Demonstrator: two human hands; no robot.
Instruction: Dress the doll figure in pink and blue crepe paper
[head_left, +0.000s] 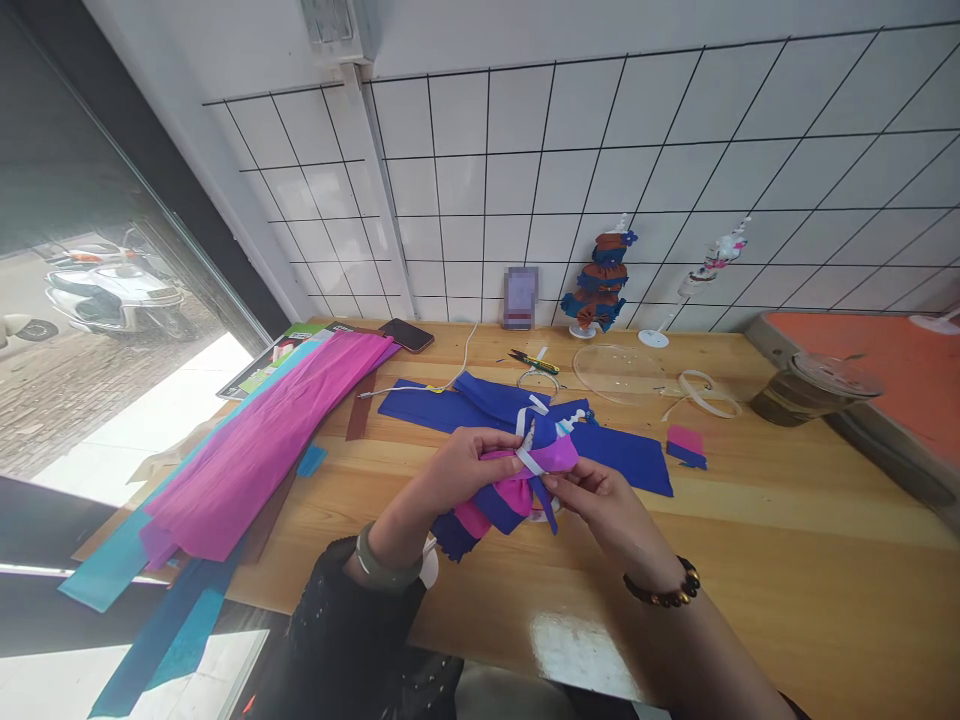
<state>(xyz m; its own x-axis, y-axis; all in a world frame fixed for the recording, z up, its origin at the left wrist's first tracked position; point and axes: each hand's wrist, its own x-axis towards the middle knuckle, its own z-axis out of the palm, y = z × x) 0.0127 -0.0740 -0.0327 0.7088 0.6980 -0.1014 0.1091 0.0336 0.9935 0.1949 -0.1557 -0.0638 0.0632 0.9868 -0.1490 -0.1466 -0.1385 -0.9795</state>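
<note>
My left hand is closed on a gathered pink-and-blue crepe paper piece, its thumb and fingers pinching the upper left side. A narrow white strip crosses the top of the gathers. From the other side, my right hand pinches with thumb and forefinger at the piece's right edge, by the lower end of the white strip; its exact hold is partly hidden. Just beyond my fingers, dark blue crepe strips lie flat on the wooden table.
Long pink crepe sheets lie on the left with turquoise strips. Towards the wall are a phone, yellow-and-black thread snips and a decorated stand. A drink cup stands at right, near a pink-and-blue scrap.
</note>
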